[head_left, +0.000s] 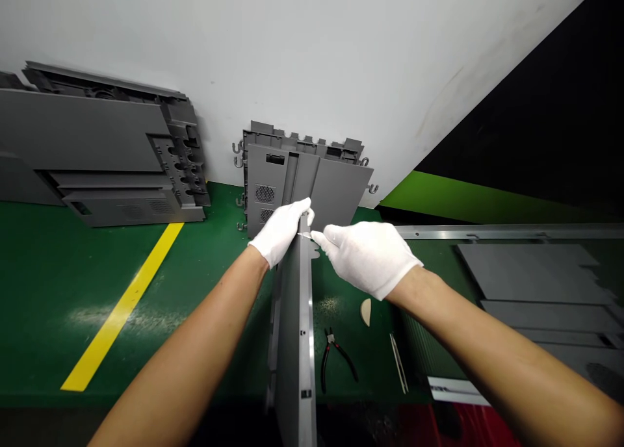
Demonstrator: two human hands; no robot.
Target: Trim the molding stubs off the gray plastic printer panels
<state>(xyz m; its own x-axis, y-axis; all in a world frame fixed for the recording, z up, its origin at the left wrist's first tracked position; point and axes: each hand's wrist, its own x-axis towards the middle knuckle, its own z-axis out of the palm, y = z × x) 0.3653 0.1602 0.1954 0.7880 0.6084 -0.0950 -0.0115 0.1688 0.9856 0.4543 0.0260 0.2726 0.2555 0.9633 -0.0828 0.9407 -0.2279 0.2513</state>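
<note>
A grey plastic panel (305,291) stands on edge in front of me, its narrow side facing up. My left hand (283,230), in a white glove, is closed around the far end of this panel. My right hand (370,257), also gloved, is closed on a slim knife (306,235). The thin blade lies across the panel's narrow side near my left fingers, and most of the handle is hidden in my palm. On the green surface right of the panel lie cutting pliers (331,340) with spread black handles.
Tweezers (398,364) and a beige half-round piece (365,312) lie to the right. Grey panels (341,187) with hooks lean on the white wall ahead, and more panels (97,128) stand left. A metal rail (439,232) and another grey panel (526,271) are at right.
</note>
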